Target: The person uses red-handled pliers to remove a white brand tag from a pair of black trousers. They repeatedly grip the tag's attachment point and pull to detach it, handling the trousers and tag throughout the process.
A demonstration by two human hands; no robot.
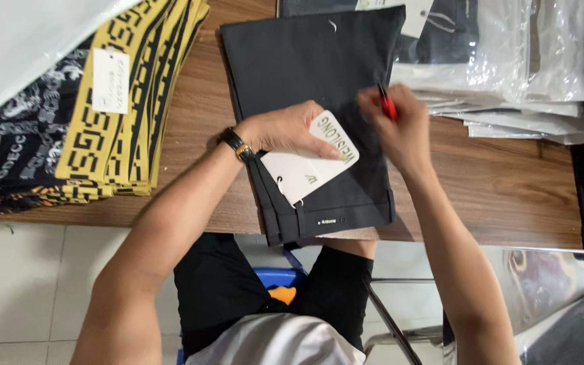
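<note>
Your left hand (285, 128) presses the white tag (309, 162) flat on the folded black trousers (319, 74) on the table (501, 182); your right hand (400, 125) grips a red tool (386, 105). Keep the tag pinned, fingers away from the tool's tip.

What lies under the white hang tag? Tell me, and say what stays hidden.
The white hang tag lies on folded black trousers on the wooden table. The left hand presses its upper part, covering that. The trouser fabric directly under the tag is hidden.
</note>
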